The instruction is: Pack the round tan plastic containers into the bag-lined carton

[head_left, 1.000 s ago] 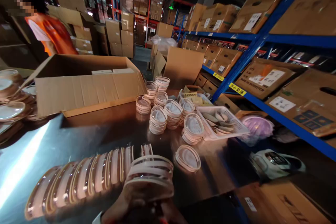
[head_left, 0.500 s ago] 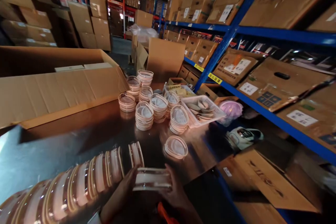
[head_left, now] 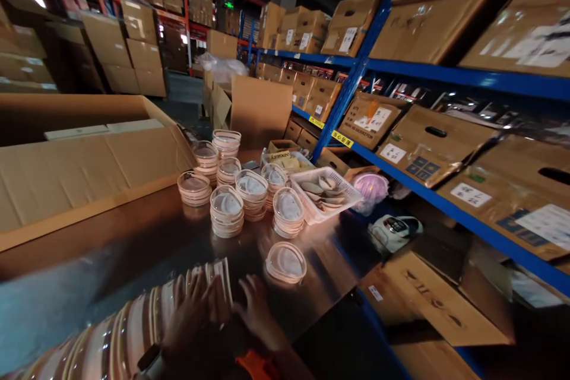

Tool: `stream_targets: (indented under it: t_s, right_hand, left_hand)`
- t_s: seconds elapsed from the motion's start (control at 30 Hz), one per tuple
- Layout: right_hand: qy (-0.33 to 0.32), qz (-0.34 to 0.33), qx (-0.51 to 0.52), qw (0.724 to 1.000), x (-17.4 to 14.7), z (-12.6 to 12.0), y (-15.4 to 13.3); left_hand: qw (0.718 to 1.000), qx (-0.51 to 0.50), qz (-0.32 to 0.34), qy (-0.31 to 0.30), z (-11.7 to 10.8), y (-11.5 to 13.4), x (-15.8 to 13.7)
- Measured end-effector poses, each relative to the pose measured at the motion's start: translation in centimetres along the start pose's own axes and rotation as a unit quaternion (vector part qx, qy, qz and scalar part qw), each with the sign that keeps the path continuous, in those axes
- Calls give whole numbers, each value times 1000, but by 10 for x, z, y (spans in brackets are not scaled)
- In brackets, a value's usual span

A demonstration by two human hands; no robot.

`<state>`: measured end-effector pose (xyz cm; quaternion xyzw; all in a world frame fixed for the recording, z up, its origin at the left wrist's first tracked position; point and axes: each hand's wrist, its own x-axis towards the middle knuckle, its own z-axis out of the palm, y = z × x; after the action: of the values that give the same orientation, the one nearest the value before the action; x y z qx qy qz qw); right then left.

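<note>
A long row of clear round lids with pale rims (head_left: pixel 129 329) lies on edge along the shiny dark table (head_left: pixel 146 243), running off the bottom left. My left hand (head_left: pixel 191 312) rests on the near end of that row, fingers spread over the last lids (head_left: pixel 221 282). My right hand (head_left: pixel 256 309) has its fingertips against the same end from the right. Neither hand grips a separate piece. One single lid (head_left: pixel 285 262) lies flat just beyond my right hand.
Several short stacks of the same lids (head_left: pixel 227 211) stand mid-table, beside a white basket (head_left: pixel 342 197) of small pieces. A large open carton (head_left: pixel 89 160) fills the left. Blue shelving (head_left: pixel 401 163) with cartons runs along the right; boxes (head_left: pixel 427 300) sit on the floor below.
The small stack that both hands held above the table now stands at the end of the row on edge. My view has swung to the right.
</note>
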<state>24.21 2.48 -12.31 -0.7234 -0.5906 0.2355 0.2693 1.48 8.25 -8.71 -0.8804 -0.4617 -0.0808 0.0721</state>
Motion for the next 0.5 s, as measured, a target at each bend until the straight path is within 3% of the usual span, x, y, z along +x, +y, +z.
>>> stream_targets:
  t_s: [0.13,0.23,0.33,0.4,0.5]
  right_hand:
    - [66,121,-144,980,46,-79,15]
    - [49,114,-110,986,64,-119,35]
    - [43,86,-42,994,64,-134,47]
    - [60,77,18,995,60,-138,47]
    - [90,68,150,982,50,-134,36]
  left_hand:
    - [999,-28,-28,29,0,3,-7]
    - [997,-48,-35,57,17,10,-13]
    - [992,-110,-14,54,33,18,-18]
    - [978,-203,-25,32,33,23,-19]
    - [908,-405,-103,4,16,32,-17]
